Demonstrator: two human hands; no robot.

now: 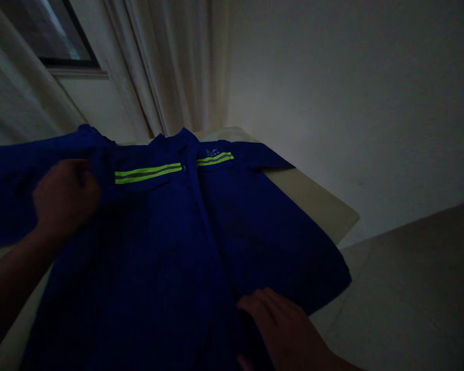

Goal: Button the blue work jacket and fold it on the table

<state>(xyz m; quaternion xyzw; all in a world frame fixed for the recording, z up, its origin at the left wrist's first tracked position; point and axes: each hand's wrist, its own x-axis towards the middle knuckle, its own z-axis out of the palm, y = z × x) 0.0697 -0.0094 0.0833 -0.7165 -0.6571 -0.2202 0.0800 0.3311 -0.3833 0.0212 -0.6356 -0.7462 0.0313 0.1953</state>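
Note:
A dark blue work jacket (147, 247) is spread front side up, its collar at the far end. Yellow-green reflective strips (149, 173) cross the chest, and a small pale logo sits above the strip on the right. My left hand (67, 193) is curled closed at the jacket's left side, by the sleeve; its fingertips are in shadow, seemingly on the cloth. Near the bottom of the front opening, my right hand (280, 327) grips the jacket's edge, with the thumb low and the fingers over the fabric. One sleeve runs out of view on the left.
Beneath the jacket lies a pale tabletop (313, 198), its corner jutting out on the right. Behind it hang light curtains (178, 67) beside a window (58, 31). A bare wall (351, 103) rises at the right, above a tiled floor (410, 288). The light is dim.

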